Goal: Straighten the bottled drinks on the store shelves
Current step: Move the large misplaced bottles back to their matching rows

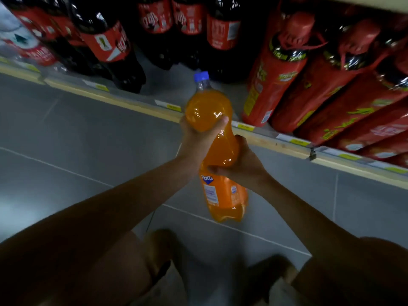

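A large orange Fanta bottle [218, 151] is held in both hands in front of the lowest shelf [136, 104], out over the grey floor tiles [66, 133] and not on the shelf board. It is tilted, with its blue cap [201, 76] pointed towards the shelf and its base hanging nearer the person. The left hand [195, 140] is wrapped round the upper bulge of the bottle, with the thumb laid across the front. The right hand [245, 166] is closed round the narrow waist just above the label. On the shelf, dark cola bottles [106, 40] with red labels are ranged to the left and behind, and red-sleeved bottles [271, 85] are packed to the right. A bare strip of shelf board can be seen between the two groups, directly beyond the cap. The step in hand is judged to be the placing of this bottle on the shelf, with the carrying done and the setting down not yet made. For the next move, the bottle would need to be brought upright, its base lifted over the front edge with its yellow price tags [171, 106], and then lowered into the gap. The neighbouring bottles should not be knocked, and the label is best turned outwards.
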`<action>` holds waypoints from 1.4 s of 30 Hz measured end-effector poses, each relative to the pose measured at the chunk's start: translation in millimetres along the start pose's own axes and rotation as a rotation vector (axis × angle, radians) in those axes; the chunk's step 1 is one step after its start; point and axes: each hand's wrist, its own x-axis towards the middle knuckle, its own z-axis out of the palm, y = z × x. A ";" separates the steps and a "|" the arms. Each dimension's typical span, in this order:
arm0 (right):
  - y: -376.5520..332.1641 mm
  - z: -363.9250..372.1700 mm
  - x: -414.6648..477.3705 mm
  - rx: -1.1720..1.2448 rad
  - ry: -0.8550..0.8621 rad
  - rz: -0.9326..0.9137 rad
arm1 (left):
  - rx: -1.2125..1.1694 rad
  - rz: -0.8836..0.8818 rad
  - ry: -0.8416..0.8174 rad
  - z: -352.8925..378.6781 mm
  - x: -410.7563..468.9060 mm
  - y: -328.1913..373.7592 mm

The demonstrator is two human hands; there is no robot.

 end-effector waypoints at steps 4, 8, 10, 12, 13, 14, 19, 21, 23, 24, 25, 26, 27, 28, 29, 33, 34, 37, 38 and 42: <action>-1.7 14.2 -8.0 -0.007 -0.093 0.079 | 0.029 -0.087 0.036 -7.1 -6.3 -5.3; -4.9 30.3 -19.1 0.048 -0.088 0.153 | 0.035 -0.156 0.065 -15.5 -11.2 -5.3; -9.0 36.3 -25.2 0.063 -0.086 0.168 | 0.018 -0.178 0.094 -19.7 -16.5 -2.9; -13.5 41.5 -33.3 0.095 -0.074 0.177 | 0.004 -0.197 0.119 -23.9 -22.7 1.7; -16.8 43.7 -37.5 0.104 -0.063 0.179 | 0.008 -0.201 0.127 -26.2 -25.8 5.2; -20.4 45.3 -41.0 0.105 -0.051 0.184 | 0.011 -0.208 0.133 -27.6 -29.2 8.4; -33.8 47.9 -56.6 0.042 -0.007 0.208 | 0.027 -0.283 0.134 -35.5 -41.0 18.5; -39.5 50.1 -64.5 0.026 0.014 0.223 | 0.056 -0.269 0.118 -41.5 -45.6 21.9; -41.7 51.1 -72.4 0.013 0.024 0.205 | 0.066 -0.251 0.120 -45.3 -52.0 24.2; -41.9 50.4 -75.3 0.007 0.018 0.195 | 0.066 -0.251 0.125 -46.1 -55.7 24.1; -43.7 49.1 -80.9 -0.006 0.004 0.189 | 0.064 -0.259 0.127 -48.1 -63.2 24.7; -42.7 47.6 -84.5 -0.030 -0.010 0.187 | 0.050 -0.273 0.124 -49.4 -69.0 23.1; -40.5 45.5 -88.3 -0.064 -0.024 0.186 | 0.038 -0.294 0.118 -49.7 -74.4 21.3; -40.9 41.3 -95.1 -0.099 -0.035 0.187 | 0.036 -0.317 0.109 -49.8 -82.9 24.1; -42.2 35.5 -102.9 -0.133 -0.046 0.185 | 0.038 -0.336 0.094 -49.4 -92.5 28.1; -45.3 11.0 -136.4 -0.179 -0.103 0.189 | 0.020 -0.397 0.024 -45.3 -127.7 37.5; -46.8 4.2 -146.4 -0.167 -0.118 0.194 | 0.022 -0.410 0.010 -42.8 -137.1 41.9; -56.6 -16.4 -178.8 -0.109 -0.132 0.247 | 0.072 -0.409 -0.069 -32.4 -164.6 65.8; -60.7 -23.8 -190.7 -0.090 -0.120 0.259 | 0.097 -0.407 -0.094 -28.1 -174.0 75.9; -81.5 -60.7 -244.3 -0.040 -0.030 0.269 | 0.197 -0.407 -0.182 -5.4 -212.2 116.3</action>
